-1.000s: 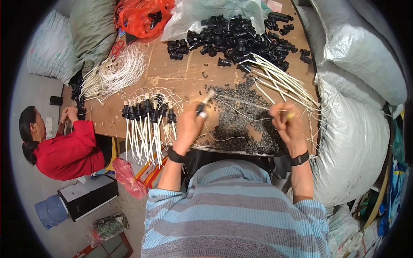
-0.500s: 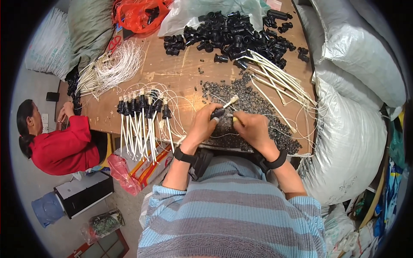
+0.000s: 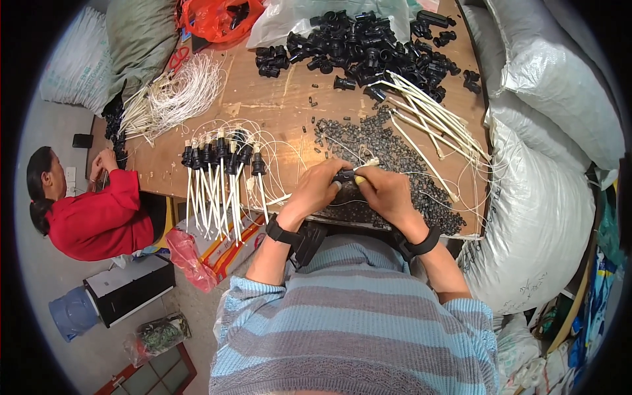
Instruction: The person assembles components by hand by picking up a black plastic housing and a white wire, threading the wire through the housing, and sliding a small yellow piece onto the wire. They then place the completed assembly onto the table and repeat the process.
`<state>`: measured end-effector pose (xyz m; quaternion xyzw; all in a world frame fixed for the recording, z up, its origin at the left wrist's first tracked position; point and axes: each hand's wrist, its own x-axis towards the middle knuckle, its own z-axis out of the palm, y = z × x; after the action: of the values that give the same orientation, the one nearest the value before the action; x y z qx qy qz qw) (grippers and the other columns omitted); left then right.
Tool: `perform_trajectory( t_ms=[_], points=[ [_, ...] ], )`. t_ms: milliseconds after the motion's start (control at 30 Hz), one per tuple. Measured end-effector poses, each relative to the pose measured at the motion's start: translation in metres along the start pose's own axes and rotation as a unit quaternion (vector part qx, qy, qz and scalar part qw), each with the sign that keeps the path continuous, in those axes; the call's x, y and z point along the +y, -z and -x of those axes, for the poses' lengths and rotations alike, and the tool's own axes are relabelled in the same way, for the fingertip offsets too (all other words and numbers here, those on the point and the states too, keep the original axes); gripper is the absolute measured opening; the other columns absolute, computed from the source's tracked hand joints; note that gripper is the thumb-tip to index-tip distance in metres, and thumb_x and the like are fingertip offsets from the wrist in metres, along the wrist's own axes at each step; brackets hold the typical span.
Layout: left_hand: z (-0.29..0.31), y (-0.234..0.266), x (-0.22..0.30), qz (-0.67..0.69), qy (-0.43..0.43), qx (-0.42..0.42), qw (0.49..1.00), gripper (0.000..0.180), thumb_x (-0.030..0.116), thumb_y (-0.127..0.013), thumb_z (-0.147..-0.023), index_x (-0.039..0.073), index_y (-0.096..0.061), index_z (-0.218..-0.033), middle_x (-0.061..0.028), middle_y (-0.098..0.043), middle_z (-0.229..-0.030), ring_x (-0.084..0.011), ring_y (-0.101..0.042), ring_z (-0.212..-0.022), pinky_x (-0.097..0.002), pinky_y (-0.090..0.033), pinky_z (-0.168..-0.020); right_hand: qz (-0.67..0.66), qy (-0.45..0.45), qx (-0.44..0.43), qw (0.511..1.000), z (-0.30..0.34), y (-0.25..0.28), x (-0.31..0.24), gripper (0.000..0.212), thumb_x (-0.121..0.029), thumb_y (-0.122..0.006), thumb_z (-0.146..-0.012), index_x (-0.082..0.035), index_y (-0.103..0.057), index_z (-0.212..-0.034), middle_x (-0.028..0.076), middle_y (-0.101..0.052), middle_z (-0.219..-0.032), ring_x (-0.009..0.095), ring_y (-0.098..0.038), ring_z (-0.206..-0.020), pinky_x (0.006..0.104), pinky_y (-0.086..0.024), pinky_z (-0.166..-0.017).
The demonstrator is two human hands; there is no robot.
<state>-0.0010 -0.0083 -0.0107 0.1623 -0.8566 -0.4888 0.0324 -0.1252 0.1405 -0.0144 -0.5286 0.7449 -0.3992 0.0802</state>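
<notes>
Near the table's front edge, my left hand [image 3: 318,186] is closed round a black lamp holder [image 3: 344,176]. My right hand [image 3: 387,191] meets it from the other side, thumb and fingers pinched at the lamp holder's right end; any small part in that pinch is hidden. A pale wire end [image 3: 372,162] pokes out just beyond my fingers. Both hands are above a spread of small dark pieces [image 3: 421,191]. To the left, several assembled lamp holders [image 3: 230,157] lie in a row, their white tubes hanging over the table edge.
Loose black lamp holders [image 3: 368,56] are heaped at the back, beside a red plastic bag [image 3: 220,23]. White wired tubes [image 3: 438,122] lie right; a white wire bundle [image 3: 187,92] lies left. Full white sacks [image 3: 536,217] crowd the right side. A person in red [image 3: 99,214] works at left.
My hands have come together, the right one now pressed against the lamp holder. The lamp holder has turned more level, and the white tube end above it no longer sticks up as before.
</notes>
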Motion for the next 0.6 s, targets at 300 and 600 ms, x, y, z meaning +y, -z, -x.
perform_trajectory(
  t_ms=[300,600],
  points=[
    [-0.006,0.019,0.024,0.088,0.052,-0.140,0.985,0.061,-0.014,-0.050,-0.071,0.009,-0.048,-0.127,-0.0103,-0.061,-0.102,-0.0205,-0.058,-0.102,-0.0324,-0.044,-0.087,-0.096,-0.009,-0.048,0.994,0.004,0.009,-0.017,0.024,-0.003,-0.061,-0.082,-0.007,-0.061,-0.106,0.016,-0.063,-0.082,0.036,-0.062,-0.069,0.0388,-0.048,-0.058],
    [0.000,0.002,0.012,0.036,-0.137,0.172,0.975,0.024,-0.009,-0.071,-0.063,0.006,-0.067,-0.081,-0.0042,-0.061,-0.078,-0.0220,-0.059,-0.078,-0.0323,-0.047,-0.067,-0.028,-0.027,-0.048,0.998,0.003,0.006,-0.014,0.025,-0.007,-0.064,-0.084,-0.008,-0.062,-0.109,0.015,-0.064,-0.084,0.033,-0.066,-0.073,0.0380,-0.049,-0.059]
  ],
)
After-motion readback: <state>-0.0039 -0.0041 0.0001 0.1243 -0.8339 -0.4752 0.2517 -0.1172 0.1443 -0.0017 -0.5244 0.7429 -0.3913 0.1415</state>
